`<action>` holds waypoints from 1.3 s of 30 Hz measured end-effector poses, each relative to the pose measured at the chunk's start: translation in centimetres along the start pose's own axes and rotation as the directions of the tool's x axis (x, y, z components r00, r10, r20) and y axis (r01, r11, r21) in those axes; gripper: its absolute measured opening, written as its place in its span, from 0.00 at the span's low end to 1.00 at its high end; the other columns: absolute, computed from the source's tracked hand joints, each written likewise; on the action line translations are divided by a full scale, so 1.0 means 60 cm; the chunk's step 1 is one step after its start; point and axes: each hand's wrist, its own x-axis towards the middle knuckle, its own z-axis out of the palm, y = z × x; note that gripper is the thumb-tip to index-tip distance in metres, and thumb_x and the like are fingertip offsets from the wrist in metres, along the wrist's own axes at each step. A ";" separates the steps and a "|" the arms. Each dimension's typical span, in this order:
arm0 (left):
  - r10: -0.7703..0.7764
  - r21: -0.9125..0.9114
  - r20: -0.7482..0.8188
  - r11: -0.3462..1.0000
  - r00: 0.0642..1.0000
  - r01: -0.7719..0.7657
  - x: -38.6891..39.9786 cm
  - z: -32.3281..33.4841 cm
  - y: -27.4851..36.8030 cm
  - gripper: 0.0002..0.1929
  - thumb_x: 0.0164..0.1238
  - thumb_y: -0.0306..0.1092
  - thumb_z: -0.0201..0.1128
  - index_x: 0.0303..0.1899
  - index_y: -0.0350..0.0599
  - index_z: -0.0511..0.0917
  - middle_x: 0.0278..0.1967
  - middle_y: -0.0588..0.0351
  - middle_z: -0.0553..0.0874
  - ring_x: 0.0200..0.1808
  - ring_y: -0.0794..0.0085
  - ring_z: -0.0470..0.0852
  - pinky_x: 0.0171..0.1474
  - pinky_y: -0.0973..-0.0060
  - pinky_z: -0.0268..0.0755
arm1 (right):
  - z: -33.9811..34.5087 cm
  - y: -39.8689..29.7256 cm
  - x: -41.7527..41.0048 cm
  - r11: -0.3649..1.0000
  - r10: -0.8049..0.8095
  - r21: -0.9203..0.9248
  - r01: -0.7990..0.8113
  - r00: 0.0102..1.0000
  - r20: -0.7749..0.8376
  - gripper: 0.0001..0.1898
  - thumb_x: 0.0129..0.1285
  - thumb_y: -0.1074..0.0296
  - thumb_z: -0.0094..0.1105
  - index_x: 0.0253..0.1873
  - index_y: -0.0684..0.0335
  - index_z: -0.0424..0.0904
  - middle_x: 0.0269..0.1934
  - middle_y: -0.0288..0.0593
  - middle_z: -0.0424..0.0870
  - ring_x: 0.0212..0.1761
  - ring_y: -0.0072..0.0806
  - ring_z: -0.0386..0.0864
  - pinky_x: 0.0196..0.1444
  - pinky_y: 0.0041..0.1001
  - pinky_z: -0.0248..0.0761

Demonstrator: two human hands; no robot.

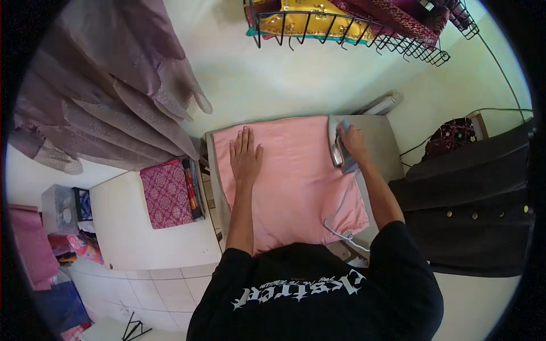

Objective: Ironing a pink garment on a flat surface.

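Note:
A pink cloth point(290, 183) lies spread over a grey padded ironing surface point(381, 143). My left hand point(246, 160) rests flat on the cloth's left part, palm down, thumb held away from the fingers. With my right hand point(353, 143) I grip the handle of a clothes iron point(337, 156) at the cloth's upper right edge. The iron's soleplate is hidden, so whether it presses on the cloth or the bare pad I cannot tell. Its pale cord point(342, 200) trails over the cloth's lower right part towards my body.
To the left, folded patterned cloths point(168, 194) lie on a white table point(128, 221). Mauve garments point(123, 93) hang at upper left, and a dark buttoned garment point(465, 200) hangs at right. A black wire rack point(324, 38) with fabrics juts from the wall above.

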 end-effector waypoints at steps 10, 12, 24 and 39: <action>0.081 -0.170 -0.033 0.982 0.996 -0.085 -0.024 -0.020 -0.028 0.31 0.72 0.46 0.55 0.72 0.46 0.62 0.75 0.53 0.60 0.77 0.60 0.56 0.77 0.55 0.43 | -0.069 0.052 0.045 0.969 -0.247 -0.008 0.247 0.969 0.015 0.30 0.65 0.38 0.56 0.55 0.63 0.79 0.36 0.59 0.86 0.39 0.52 0.85 0.36 0.46 0.77; 0.105 -0.160 0.013 0.982 0.994 -0.101 -0.061 -0.053 -0.022 0.31 0.72 0.46 0.55 0.72 0.45 0.63 0.75 0.52 0.60 0.77 0.59 0.56 0.77 0.54 0.43 | -0.073 0.037 0.016 0.943 -0.292 -0.166 0.288 0.957 0.000 0.30 0.64 0.39 0.58 0.56 0.61 0.79 0.37 0.57 0.86 0.39 0.52 0.85 0.36 0.47 0.77; -0.118 0.015 0.057 0.993 0.991 0.117 -0.243 -0.117 -0.041 0.34 0.72 0.51 0.55 0.75 0.52 0.59 0.76 0.46 0.58 0.77 0.54 0.55 0.75 0.49 0.43 | -0.031 -0.222 -0.097 0.634 -0.733 0.051 0.771 0.578 0.359 0.26 0.58 0.38 0.62 0.47 0.56 0.81 0.31 0.51 0.85 0.32 0.49 0.84 0.37 0.46 0.77; -0.328 0.059 0.054 0.944 0.943 0.325 -0.375 -0.144 -0.019 0.50 0.61 0.66 0.60 0.76 0.44 0.52 0.76 0.43 0.54 0.76 0.47 0.53 0.74 0.43 0.44 | 0.016 -0.355 -0.144 0.612 -0.775 0.114 0.782 0.566 0.281 0.28 0.58 0.36 0.60 0.46 0.59 0.82 0.35 0.54 0.86 0.36 0.51 0.84 0.40 0.45 0.78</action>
